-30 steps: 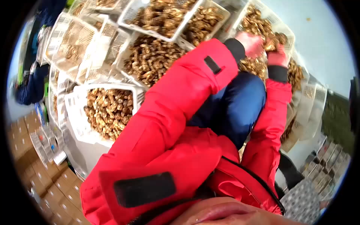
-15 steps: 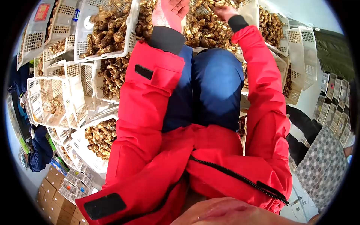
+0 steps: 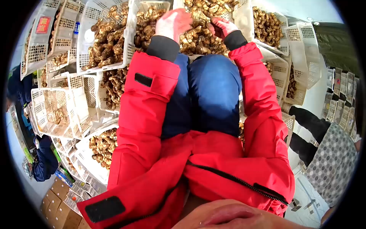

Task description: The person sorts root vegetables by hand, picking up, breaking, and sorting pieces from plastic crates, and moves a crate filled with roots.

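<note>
My left hand [image 3: 174, 23] is held over the left edge of the central white basket, palm inward, its fingers apart and nothing seen in them. Across from it, my right hand [image 3: 223, 26] reaches in from the right with fingers curled above the brown knobbly pieces [image 3: 202, 38]; whether it grips one is too small to tell. The pieces look like mushrooms or roots. Just below the hands are my knees in blue trousers. Another heap of the pieces [image 3: 146, 28] lies in a basket beside my left hand.
A filled white basket [image 3: 81, 49] stands at the upper left, another [image 3: 284, 47] at the upper right. Nested, mostly bare baskets [image 3: 38, 110] are at the left. Cardboard boxes [image 3: 53, 202] lie lower left. People in dark clothing [image 3: 44, 158] and a dotted garment [image 3: 331, 164] appear at the sides.
The view has swung, so the hands now appear nearer the middle top. Since half a second ago, my right hand has come closer to my left and its fingers have curled.
</note>
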`<act>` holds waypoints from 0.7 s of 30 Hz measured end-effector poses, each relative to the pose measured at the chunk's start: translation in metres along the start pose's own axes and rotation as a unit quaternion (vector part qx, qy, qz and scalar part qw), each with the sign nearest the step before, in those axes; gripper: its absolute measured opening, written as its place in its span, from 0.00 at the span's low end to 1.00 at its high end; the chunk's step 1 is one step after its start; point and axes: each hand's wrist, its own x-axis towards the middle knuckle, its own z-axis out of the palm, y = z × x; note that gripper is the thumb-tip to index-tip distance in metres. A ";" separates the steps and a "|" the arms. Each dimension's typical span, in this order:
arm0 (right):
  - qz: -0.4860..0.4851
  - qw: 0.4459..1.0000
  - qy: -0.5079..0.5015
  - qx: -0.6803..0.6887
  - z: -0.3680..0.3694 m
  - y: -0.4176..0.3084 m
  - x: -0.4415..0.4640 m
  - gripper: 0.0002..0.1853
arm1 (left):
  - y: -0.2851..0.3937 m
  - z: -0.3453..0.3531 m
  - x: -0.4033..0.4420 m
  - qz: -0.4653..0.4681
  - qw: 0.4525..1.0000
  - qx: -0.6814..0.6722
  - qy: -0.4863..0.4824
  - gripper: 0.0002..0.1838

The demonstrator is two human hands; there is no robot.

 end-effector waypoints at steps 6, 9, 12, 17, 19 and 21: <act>-0.102 0.992 -0.071 -0.030 0.069 -0.035 -0.040 0.16 | -0.008 0.015 -0.003 -0.009 0.994 0.099 -0.039 0.26; -0.149 0.975 -0.130 -0.098 0.082 -0.034 -0.046 0.17 | -0.006 0.008 0.003 0.020 0.997 -0.035 -0.066 0.23; -0.141 0.981 -0.061 -0.116 0.071 -0.034 -0.039 0.17 | -0.010 -0.001 0.003 0.038 0.998 -0.032 -0.046 0.20; -0.120 0.987 -0.060 -0.084 0.059 -0.024 -0.033 0.17 | -0.002 0.003 0.001 0.036 0.999 0.015 -0.037 0.18; -0.143 0.984 -0.054 -0.093 0.064 -0.025 -0.036 0.17 | -0.002 0.001 0.001 0.083 0.993 0.061 -0.064 0.14; -0.159 0.973 -0.086 -0.141 0.067 -0.028 -0.039 0.17 | -0.002 -0.001 0.003 0.105 0.987 0.080 -0.086 0.10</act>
